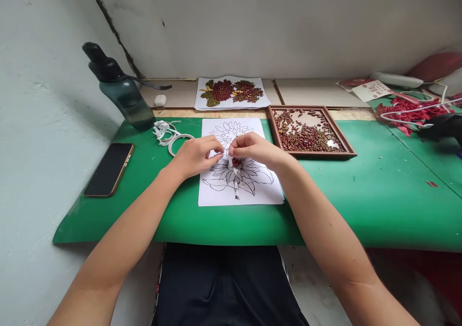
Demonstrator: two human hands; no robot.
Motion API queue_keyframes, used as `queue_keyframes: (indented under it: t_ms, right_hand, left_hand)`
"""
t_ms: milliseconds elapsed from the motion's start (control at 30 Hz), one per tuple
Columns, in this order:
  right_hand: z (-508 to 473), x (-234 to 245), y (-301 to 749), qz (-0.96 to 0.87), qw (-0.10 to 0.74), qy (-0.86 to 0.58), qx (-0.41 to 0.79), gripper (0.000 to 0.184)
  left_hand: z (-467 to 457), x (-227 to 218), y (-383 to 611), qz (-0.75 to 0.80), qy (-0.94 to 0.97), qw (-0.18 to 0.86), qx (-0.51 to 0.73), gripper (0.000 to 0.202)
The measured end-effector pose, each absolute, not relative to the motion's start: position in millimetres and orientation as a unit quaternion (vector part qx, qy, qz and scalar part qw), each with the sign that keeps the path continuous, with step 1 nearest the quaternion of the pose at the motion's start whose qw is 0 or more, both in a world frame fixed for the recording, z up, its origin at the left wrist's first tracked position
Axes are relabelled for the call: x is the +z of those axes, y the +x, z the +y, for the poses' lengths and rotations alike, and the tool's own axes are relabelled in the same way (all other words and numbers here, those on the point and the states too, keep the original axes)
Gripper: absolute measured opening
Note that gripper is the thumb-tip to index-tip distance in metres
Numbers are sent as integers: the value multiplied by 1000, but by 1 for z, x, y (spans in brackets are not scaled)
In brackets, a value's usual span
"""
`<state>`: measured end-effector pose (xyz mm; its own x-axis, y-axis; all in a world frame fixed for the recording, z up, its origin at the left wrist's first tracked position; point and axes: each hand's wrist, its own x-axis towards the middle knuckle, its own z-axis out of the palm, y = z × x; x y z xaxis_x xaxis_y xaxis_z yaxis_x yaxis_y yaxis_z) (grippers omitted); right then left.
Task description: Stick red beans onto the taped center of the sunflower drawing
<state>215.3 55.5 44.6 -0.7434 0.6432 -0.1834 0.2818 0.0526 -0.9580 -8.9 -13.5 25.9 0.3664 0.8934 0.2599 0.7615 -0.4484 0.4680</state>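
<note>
Table [361, 201], green cover. Top sheet [218, 197] of a paper stack lies in front of the person, printed with two flowers in outline, one above the other.

Done: a small reddish patch [236, 162] at the lower flower's centre, look of beans, partly hidden. Bare: its petals, leaves, nearly all the upper flower; by my judgement an early stage.

Right hand [257, 149] pinches a thin white strip [230, 161] over the lower flower's centre. Left hand [195, 153] just beside, thumb and forefinger a little apart, nothing visible between them; whether the strip touches paper, cannot tell.

Tray of beans [317, 154] to the right, well stocked. White tape ring [181, 144] near left hand. Behind, on the ledge, a bean-covered picture [231, 92], its shapes largely filled; seems complete.
</note>
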Motion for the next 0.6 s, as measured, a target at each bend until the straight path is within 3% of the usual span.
queue_keyframes:
  t_ms: [600]
  right_hand:
    - [50,40,208,-746,95,-397,526,10]
  left_hand:
    - [-13,25,-5,524,815,189,160,14]
